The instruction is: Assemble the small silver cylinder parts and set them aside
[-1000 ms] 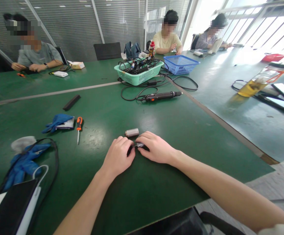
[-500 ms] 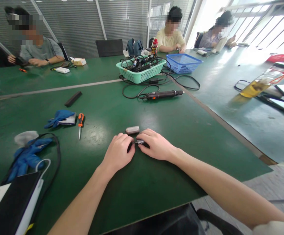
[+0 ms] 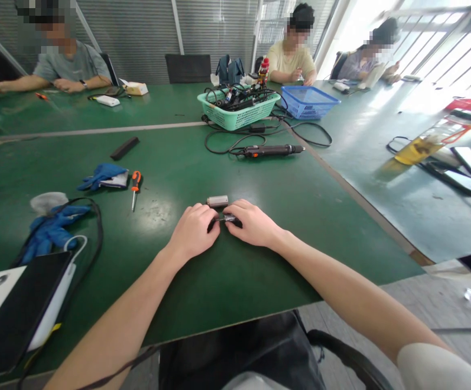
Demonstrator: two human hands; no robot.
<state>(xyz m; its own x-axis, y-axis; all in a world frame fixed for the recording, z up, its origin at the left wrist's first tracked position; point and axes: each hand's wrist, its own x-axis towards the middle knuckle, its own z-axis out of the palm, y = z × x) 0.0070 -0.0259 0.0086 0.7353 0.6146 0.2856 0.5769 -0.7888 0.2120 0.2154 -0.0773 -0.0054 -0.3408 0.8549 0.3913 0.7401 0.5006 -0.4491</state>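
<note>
Close together over the green table (image 3: 260,281), my two hands face each other with their fingers closed. My right hand (image 3: 252,223) pinches a small silver and dark cylindrical part (image 3: 229,218). A thin shaft or pin bridges the narrow gap between my hands. My left hand (image 3: 193,230) grips a small dark piece (image 3: 212,223), mostly hidden by its fingers, at the other end of that shaft. Just behind my fingertips lies a silver metal cylinder (image 3: 217,201), on its side and touched by neither hand.
Left lie an orange-handled screwdriver (image 3: 136,189), blue gloves (image 3: 103,176), a dark bar (image 3: 124,148) and a phone (image 3: 28,303). Beyond are a corded electric screwdriver (image 3: 274,151), a green basket (image 3: 239,116) of tools and a blue basket (image 3: 308,105). Several people sit around the table.
My view has tilted down slightly. My hands keep the same closed grip on the small parts. The person at far left has stretched an arm out to the left.
</note>
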